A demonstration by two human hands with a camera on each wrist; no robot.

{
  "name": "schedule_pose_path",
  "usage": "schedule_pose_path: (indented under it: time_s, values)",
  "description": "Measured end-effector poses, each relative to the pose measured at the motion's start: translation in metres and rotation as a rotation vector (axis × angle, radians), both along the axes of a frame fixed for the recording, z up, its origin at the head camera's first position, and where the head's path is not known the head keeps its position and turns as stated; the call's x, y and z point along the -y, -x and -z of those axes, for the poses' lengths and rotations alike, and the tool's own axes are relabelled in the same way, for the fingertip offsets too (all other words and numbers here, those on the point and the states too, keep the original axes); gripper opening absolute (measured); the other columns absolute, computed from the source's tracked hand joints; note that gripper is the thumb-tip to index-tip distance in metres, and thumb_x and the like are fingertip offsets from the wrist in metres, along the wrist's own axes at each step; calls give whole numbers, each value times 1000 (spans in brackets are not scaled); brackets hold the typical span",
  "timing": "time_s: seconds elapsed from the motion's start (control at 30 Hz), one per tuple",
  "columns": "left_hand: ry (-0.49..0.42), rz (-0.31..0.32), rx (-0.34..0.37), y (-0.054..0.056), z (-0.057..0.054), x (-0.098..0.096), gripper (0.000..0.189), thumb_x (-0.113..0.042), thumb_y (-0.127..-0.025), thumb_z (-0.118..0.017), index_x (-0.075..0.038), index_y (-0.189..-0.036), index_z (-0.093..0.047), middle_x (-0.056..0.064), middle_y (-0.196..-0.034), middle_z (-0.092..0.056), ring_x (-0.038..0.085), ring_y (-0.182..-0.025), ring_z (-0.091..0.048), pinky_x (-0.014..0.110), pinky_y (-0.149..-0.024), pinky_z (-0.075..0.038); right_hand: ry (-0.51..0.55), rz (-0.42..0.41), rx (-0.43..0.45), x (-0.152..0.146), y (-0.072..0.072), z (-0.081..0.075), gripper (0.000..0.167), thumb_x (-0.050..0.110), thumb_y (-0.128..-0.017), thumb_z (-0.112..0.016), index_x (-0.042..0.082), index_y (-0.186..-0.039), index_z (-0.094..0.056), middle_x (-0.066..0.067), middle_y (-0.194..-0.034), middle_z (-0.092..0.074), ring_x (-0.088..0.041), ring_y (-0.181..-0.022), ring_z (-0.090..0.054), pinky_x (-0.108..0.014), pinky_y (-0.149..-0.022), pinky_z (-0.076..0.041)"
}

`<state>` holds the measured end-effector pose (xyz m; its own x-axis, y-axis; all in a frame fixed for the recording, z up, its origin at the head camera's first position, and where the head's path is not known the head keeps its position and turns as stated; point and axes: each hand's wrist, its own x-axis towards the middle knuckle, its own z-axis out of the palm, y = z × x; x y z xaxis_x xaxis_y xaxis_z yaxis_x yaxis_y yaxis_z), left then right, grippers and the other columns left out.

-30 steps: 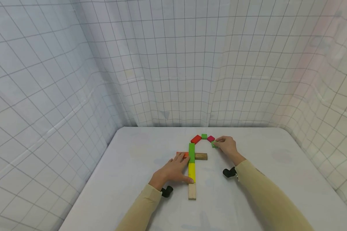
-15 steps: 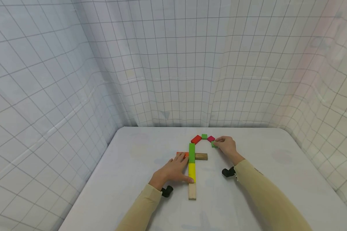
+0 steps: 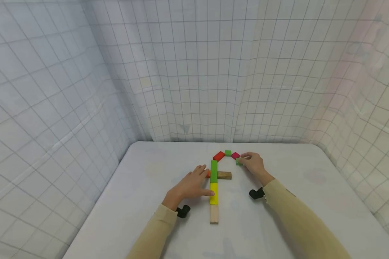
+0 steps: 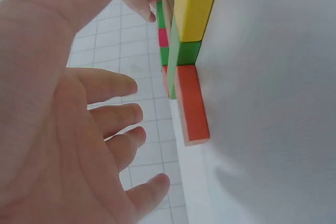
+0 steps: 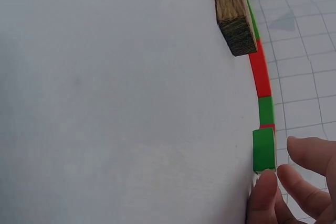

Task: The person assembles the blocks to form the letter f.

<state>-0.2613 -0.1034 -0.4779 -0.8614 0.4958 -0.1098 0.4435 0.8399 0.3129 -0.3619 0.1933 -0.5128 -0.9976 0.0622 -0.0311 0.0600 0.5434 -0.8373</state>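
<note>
My left hand [image 3: 191, 184], fingers spread, hovers over the left side of a row of blocks. Its fingertips overlap an orange block [image 4: 194, 106], and its thumb overlaps a yellow block [image 3: 214, 196] in the head view; the left wrist view shows the palm apart from the blocks. My right hand [image 3: 253, 163] is at a small green block [image 5: 264, 150], the end piece of a curved line. Its thumb tip touches that block's near end while the index finger stands apart from it. Beyond this block lies a magenta block [image 3: 235, 155].
The curve continues through another small green block [image 3: 228, 153] and a red block [image 3: 219, 156] to a long green block [image 3: 214, 171]. A dark wooden block [image 3: 224, 175] juts right; a pale wooden block [image 3: 214, 215] ends the row. Gridded cloth [image 3: 201, 90] surrounds the white table [image 3: 142, 187].
My left hand has lifted off the blocks and drawn slightly left, its thumb moving up along the yellow block. My right hand stays at the small green block, fingers slightly loosened.
</note>
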Motion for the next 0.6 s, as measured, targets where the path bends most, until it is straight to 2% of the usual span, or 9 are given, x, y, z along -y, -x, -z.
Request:
schedule_pose_path:
  time_s: [0.2,0.33,0.5,0.6]
  values:
    - [-75,-9,-44,8,-11,3,91,-63,-90,-64,-16,-160,-30,12,-166,-20,30,-153,-14,55,-118,-20,14,-33,10,-9,-5,-8,38,28,-97,-66,6,-129,-64,-17,-112,-65,-22,-81,-63,-30,-66,-53]
    - [-110,-52,-112,9,-18,9,84,-59,-93,-63,-16,-159,-33,13,-164,-24,33,-152,-17,55,-118,-22,-22,-54,-15,-16,-12,-14,40,30,-100,-63,7,-133,-63,-18,-120,-64,-26,-88,-65,-34,-72,-55]
    - [-170,-116,-187,-1,-32,22,76,-55,-98,-57,-15,-159,-33,14,-163,-26,35,-151,-17,54,-119,-21,-107,-109,-102,-19,-26,-25,41,33,-101,-60,9,-134,-62,-17,-122,-65,-33,-108,-62,-44,-83,-55]
    - [-219,-134,-240,-12,-40,30,71,-51,-101,-56,-16,-159,-33,14,-163,-27,36,-151,-17,55,-118,-20,-151,-150,-184,-19,-40,-34,40,34,-102,-60,10,-135,-62,-14,-119,-67,-33,-111,-61,-47,-85,-54]
